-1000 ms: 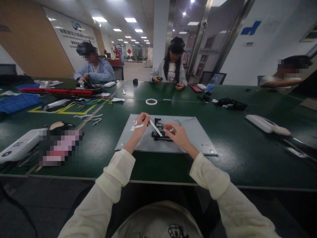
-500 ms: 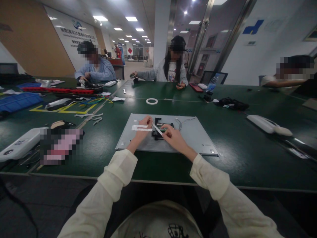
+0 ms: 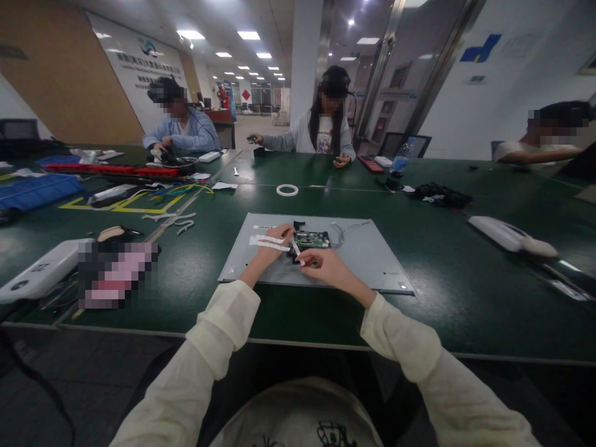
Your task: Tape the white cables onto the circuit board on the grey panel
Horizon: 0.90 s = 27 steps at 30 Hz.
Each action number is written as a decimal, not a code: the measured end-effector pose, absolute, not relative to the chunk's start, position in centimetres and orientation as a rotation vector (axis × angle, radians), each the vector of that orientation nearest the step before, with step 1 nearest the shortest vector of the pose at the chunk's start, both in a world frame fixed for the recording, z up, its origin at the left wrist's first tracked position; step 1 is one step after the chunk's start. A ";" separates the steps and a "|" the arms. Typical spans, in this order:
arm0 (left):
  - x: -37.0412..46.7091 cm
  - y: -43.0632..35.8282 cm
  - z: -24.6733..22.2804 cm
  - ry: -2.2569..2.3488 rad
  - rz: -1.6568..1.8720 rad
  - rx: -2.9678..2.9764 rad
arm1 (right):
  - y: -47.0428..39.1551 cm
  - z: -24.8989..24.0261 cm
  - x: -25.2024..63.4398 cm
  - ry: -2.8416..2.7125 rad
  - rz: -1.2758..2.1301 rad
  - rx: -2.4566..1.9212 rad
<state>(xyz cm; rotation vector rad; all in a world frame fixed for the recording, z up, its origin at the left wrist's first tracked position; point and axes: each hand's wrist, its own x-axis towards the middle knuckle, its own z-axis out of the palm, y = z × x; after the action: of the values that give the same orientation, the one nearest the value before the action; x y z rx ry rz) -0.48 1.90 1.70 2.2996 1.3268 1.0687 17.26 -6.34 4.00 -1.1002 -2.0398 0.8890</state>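
Green and wide, the counter [image 3: 442,292] is carrying a grey metal panel [image 3: 372,254] straight ahead of you, with a small circuit board [image 3: 311,238] lying on its middle. Your left hand [image 3: 274,243] is resting on the panel just left of the board, its grip closing on the upper end of a short white tape strip [image 3: 295,248]; two more strips [image 3: 266,242] are lying under that hand. Your right hand [image 3: 323,266] is pinching the strip's lower end, so both grips are closed on it. A tape roll [image 3: 287,190] is lying farther back, and three other people are sitting across the counter.
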 end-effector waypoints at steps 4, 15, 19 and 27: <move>-0.6 2.3 1.2 1.266 1.158 2.187 | -6.4 4.3 17.4 -2.056 0.854 -1.076; -0.9 2.6 1.1 1.226 1.258 2.187 | -6.0 3.9 18.2 -2.232 0.192 -0.891; -1.0 2.8 1.2 1.228 1.315 2.199 | -5.7 4.0 18.6 -2.413 0.153 -0.728; -1.4 2.6 1.5 1.209 1.086 2.167 | -5.7 3.7 18.8 -2.487 0.137 -0.808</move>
<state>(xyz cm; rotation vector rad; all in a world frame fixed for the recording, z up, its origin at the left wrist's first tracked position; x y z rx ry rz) -1.37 2.61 1.53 2.1674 1.2086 1.0864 18.84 -5.67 3.75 -0.8077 -2.4867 0.1368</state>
